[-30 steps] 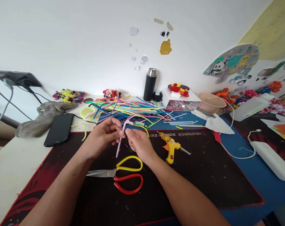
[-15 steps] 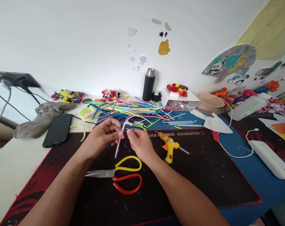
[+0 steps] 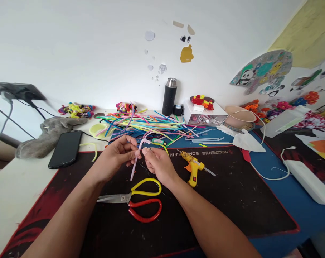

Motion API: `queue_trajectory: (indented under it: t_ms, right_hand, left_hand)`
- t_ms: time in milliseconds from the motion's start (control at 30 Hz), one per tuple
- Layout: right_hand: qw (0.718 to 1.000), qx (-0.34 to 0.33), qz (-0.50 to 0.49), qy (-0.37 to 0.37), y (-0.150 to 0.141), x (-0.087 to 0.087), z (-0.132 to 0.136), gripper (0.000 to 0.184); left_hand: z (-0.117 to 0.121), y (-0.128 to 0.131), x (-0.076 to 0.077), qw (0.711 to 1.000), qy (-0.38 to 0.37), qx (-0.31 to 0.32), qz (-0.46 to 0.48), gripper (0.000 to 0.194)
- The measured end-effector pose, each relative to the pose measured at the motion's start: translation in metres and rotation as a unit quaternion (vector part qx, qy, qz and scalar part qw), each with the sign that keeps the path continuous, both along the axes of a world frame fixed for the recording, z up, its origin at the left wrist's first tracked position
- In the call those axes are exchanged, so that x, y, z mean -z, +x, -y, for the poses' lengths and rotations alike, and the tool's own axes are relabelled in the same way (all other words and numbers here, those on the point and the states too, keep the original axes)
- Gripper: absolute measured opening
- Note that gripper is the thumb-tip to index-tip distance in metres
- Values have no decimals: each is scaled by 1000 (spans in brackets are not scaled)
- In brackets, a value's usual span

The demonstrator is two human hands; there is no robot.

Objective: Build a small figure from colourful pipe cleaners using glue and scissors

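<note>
A pale lilac pipe cleaner (image 3: 134, 167) is pinched between the thumb and fingers of my left hand (image 3: 125, 152). Its lower end points down, and its upper part bends over to the right into a small twisted knot. Just right of it, my right hand (image 3: 157, 159) is closed, thumb on top. A small light-coloured tip shows by that thumb, but what the fingers hold is hidden. Below both hands lie scissors (image 3: 145, 210) with one yellow and one red handle. To the right of my right hand rests a yellow glue gun (image 3: 193, 168) with a glue stick in its back.
Behind my hands spreads a pile of coloured pipe cleaners (image 3: 149, 123). A black thermos (image 3: 170, 97) and a white box (image 3: 205, 115) stand by the wall. A phone (image 3: 65, 148) lies at left, a white power strip (image 3: 309, 182) at right. A dark mat (image 3: 227, 204) covers the desk.
My right hand has shifted slightly left, its thumb tip closer to the lilac pipe cleaner. My left hand holds nearly the same place.
</note>
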State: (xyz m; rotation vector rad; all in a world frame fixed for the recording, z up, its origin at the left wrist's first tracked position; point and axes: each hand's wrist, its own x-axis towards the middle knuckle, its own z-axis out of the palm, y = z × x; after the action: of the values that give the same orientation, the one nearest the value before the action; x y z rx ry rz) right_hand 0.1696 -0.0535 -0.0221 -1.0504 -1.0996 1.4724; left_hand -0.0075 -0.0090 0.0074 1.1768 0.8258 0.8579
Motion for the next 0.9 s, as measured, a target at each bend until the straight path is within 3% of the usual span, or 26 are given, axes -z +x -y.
queue_trajectory:
  t_ms: [100,333,900]
  right_hand:
    - [999,-32,-25,11,-1,0,0,59]
    - [996,58,60,19,1,11,-3,59]
    - [995,69,72,6,0,15,-4,56]
  left_hand:
    - [0,0,-1,1000,2,0,4,51]
    - [2,1,-3,1000,3,1,0,52]
    - [1,1,-5,1000,3,6,-11,53]
